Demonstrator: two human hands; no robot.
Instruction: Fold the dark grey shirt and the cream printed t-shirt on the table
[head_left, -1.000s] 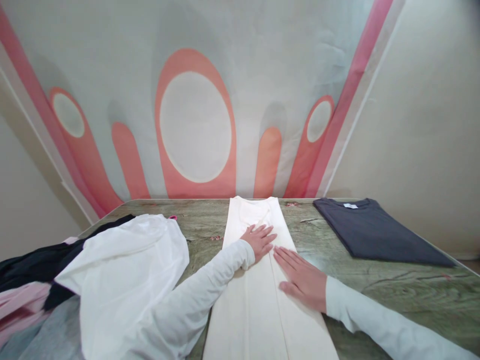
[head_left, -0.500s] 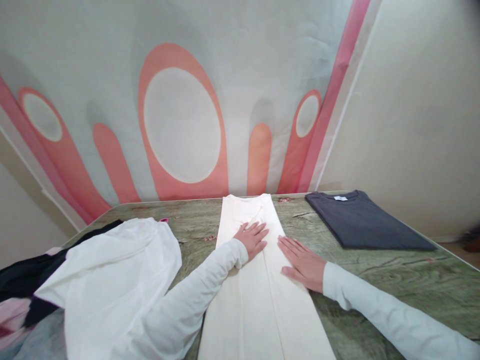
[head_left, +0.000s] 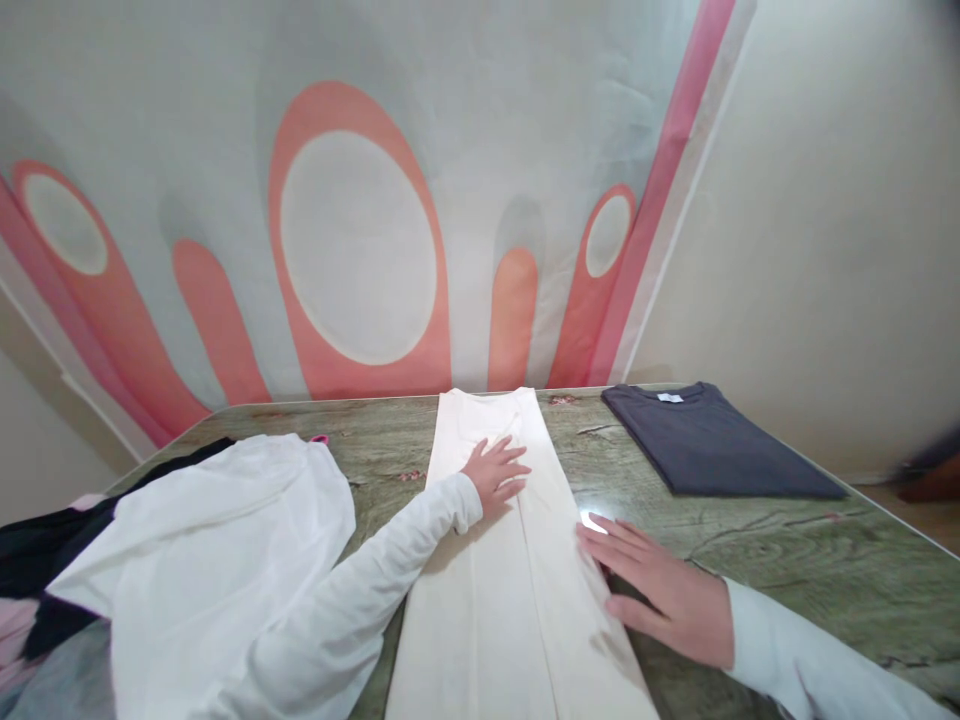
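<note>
A cream garment, folded into a long narrow strip, lies lengthwise down the middle of the table. Its neckline is at the far edge, and its near end runs out of view. My left hand rests on the upper part of the strip, palm down with the fingers spread. At the strip's right edge, my right hand hovers or lightly touches, fingers stretched out and thumb apart; I cannot tell whether it makes contact. Neither hand grips the cloth.
A folded dark grey T-shirt lies on the wood-patterned table at the right. On the left is a loose heap with a white garment on top and black cloth beneath. A patterned backdrop stands behind the table.
My right hand has moved toward me and to the right, from lying on the strip to its edge. My left hand stays on the garment in about the same place.
</note>
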